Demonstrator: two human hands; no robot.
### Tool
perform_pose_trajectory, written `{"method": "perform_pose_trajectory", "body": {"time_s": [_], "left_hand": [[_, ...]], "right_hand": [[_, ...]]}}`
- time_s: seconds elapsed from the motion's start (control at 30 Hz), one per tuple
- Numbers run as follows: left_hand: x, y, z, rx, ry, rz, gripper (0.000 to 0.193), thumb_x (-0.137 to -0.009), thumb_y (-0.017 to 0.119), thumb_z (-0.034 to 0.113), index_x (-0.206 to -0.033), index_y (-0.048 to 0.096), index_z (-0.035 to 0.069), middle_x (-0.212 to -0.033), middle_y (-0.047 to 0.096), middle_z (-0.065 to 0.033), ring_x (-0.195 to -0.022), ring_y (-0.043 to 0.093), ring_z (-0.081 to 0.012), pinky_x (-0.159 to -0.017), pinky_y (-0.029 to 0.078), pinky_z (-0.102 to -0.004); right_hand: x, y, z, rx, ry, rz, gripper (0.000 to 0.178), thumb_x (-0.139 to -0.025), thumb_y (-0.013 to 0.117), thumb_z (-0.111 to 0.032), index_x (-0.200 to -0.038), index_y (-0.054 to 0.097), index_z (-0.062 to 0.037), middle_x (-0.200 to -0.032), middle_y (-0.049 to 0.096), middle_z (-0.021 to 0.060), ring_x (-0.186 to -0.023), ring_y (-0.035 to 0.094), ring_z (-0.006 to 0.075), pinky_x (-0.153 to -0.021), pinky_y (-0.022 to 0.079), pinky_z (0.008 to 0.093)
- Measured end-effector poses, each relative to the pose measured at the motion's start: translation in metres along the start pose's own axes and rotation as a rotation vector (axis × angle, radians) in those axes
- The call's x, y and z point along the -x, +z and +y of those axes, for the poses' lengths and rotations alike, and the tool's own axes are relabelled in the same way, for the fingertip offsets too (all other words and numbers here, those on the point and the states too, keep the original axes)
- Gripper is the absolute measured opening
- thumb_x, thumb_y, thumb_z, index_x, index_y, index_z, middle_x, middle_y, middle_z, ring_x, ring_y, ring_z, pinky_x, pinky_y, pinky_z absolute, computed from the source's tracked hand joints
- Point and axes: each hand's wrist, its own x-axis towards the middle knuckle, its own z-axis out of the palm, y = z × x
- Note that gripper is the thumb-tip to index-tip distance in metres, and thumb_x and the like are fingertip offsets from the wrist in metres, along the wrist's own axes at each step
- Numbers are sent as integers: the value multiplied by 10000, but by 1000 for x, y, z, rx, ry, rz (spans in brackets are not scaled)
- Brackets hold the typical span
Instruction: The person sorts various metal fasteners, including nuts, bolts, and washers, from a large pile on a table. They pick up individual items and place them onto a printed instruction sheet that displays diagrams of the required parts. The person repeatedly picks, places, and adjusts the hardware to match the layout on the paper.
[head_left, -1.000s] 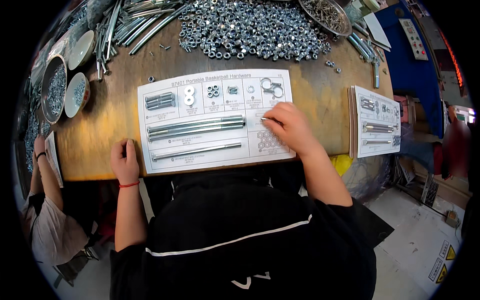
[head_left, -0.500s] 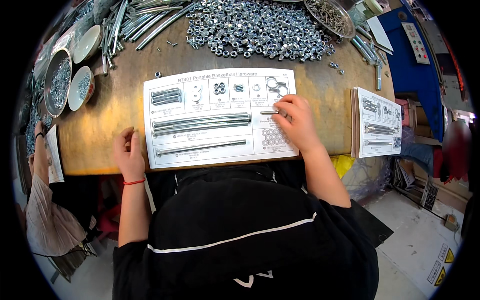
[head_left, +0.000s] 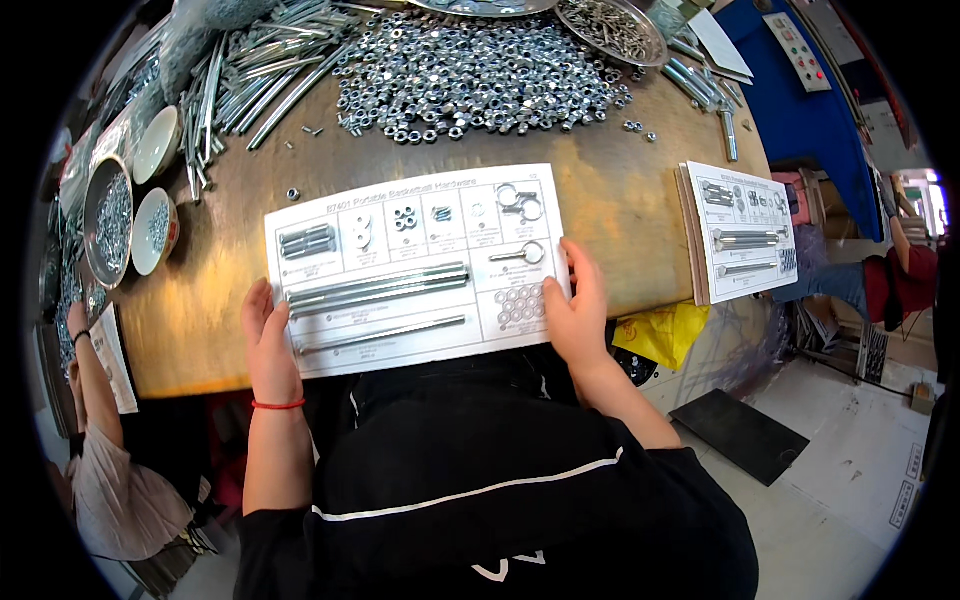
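Observation:
Between my hands is a white card (head_left: 395,352) with boxed cells of hardware: long bolts (head_left: 380,290), nuts, washers and rings. I cannot tell which pieces are printed and which are real. A ring pin (head_left: 516,256) shows in the cell near its right edge. My left hand (head_left: 270,345) grips the card's left edge, thumb on top. At the right edge my right hand (head_left: 580,315) is closed on it, fingers partly hidden underneath. The card's near part reaches over the table's front edge.
A heap of nuts (head_left: 470,75) covers the far middle, with long bolts (head_left: 285,85) left of it. Bowls (head_left: 153,232) of small hardware stand at left, near a co-worker's arm (head_left: 95,375). A stack of similar cards (head_left: 740,225) lies at right.
My right hand has left the ring pin and taken the card's right edge. My left hand has closed on the left edge. The card has shifted toward me, off the table edge.

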Motion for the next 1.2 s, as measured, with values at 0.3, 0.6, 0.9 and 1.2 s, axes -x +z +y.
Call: {"method": "perform_pose_trajectory", "body": {"time_s": [0.3,0.6,0.9,1.2], "left_hand": [[-18,56,37,-280,257,-314,443,-871,641,75,-1296,541,1,-1290,565,-111,-1193,538,-214,-1000,438,-342],[-72,335,35,-862,540,-654,465,-769,715,289,-1123,658,-7,-1063,673,-221,-995,641,-377,-889,517,-399],[-74,361,29,-922,619,-638,300,-788,771,233,-1006,657,61,-1010,638,-152,-939,629,-333,-824,515,-416],[-81,347,38,-971,519,-748,274,-763,784,242,-946,713,53,-956,707,-152,-888,671,-313,-796,531,-409]], "right_hand": [[-113,-42,36,397,-149,244,560,-815,649,-149,-1318,486,35,-1350,476,269,-1252,441,425,-1078,350,496],[-233,-17,82,264,-262,290,389,-704,654,-84,-1081,639,13,-1151,633,224,-1096,576,403,-989,449,448],[-178,-39,63,224,-246,114,380,-682,746,-20,-1053,666,-49,-1097,621,138,-1084,555,344,-946,456,418],[-181,-45,52,150,-118,-10,134,-762,742,-90,-879,690,-51,-901,643,126,-902,619,332,-794,505,411]]}}
